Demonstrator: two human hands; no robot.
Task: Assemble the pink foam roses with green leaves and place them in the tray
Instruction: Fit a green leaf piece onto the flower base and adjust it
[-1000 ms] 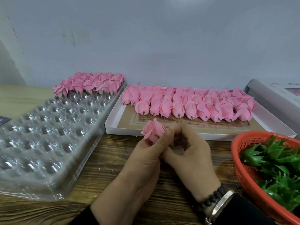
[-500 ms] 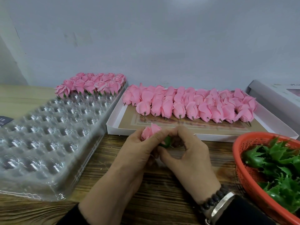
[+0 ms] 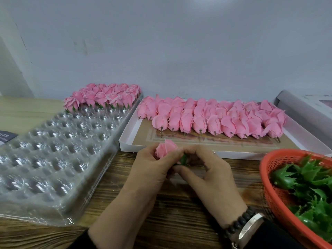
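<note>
The rose (image 3: 166,150) sits between both hands above the wooden table (image 3: 179,212), its head up and to the left, its stem end toward the green leaf (image 3: 183,159) on the right. The left hand (image 3: 149,169) curls around the bloom; the right hand (image 3: 210,169) pinches the leaf against its base. The stem and the joint are hidden behind the fingers. The clear tray (image 3: 53,159) lies to the left, nearer the left hand, with filled cups only at its far end.
</note>
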